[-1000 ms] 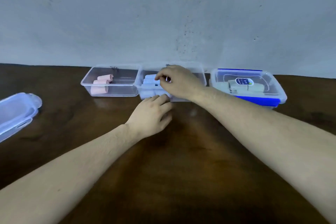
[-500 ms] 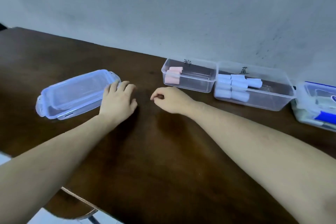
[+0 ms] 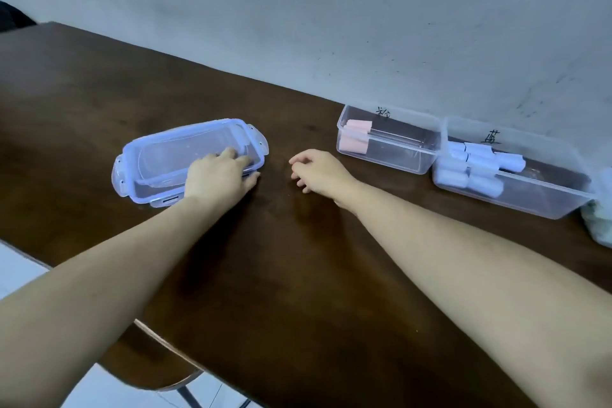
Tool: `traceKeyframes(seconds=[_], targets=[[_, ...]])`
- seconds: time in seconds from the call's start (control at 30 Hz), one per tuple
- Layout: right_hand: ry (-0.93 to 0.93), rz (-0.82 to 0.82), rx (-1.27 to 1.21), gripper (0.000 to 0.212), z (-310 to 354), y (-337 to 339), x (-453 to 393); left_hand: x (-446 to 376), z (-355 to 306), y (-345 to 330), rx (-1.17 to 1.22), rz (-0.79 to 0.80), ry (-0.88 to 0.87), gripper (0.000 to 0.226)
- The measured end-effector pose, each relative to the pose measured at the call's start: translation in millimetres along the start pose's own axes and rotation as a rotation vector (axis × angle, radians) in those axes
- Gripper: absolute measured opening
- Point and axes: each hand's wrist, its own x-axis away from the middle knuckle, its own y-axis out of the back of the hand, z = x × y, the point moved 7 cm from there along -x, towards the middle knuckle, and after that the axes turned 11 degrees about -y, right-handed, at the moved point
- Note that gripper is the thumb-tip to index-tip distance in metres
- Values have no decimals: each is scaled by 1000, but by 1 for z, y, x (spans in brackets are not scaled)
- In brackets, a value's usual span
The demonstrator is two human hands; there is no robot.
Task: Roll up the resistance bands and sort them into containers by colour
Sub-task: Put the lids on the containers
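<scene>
Two clear containers stand against the wall at the right. The pink-labelled container (image 3: 414, 156) holds a few rolled pink bands (image 3: 356, 136). Beside it, the blue-labelled container (image 3: 536, 199) holds several rolled pale blue bands (image 3: 473, 166). A stack of clear snap lids (image 3: 165, 152) lies on the dark wooden table (image 3: 298, 258) at the left. My left hand (image 3: 218, 175) rests on the right end of that stack, fingers laid over its top. My right hand (image 3: 318, 172) hovers low over the table between the lids and the pink container, fingers loosely curled and holding nothing.
A third container (image 3: 601, 225) is cut off at the right edge. The grey wall (image 3: 331, 26) runs right behind the containers. The table's front edge crosses the lower left, with a chair (image 3: 165, 378) and pale floor beneath it.
Both hands left the blue container and swung left. My left hand went from touching the lids' end to lying on top of them. The view turned left.
</scene>
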Motion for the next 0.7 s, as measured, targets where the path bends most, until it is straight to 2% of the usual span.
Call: traceKeyframes(seconds=[0.2, 0.27, 0.37, 0.53, 0.6, 0.7], targets=[[-204, 102, -368, 40, -4, -9, -6, 8, -34, 15, -152, -41, -248, 41], [-256, 182, -464, 49, -5, -13, -6, 14, -40, 18, -139, -119, -278, 43], [-309, 269, -578, 43, -8, -16, -1, 24, -55, 25, -1, -343, -355, 33], [-335, 143, -717, 25, -25, 6, 6, 31, -90, 61, 158, -645, -450, 21], [-289, 103, -719, 16, -29, 22, 12, 30, -101, 74, 242, -679, -464, 16], [-221, 64, -707, 16, -36, 51, 25, 29, -110, 89, 329, -668, -409, 26]])
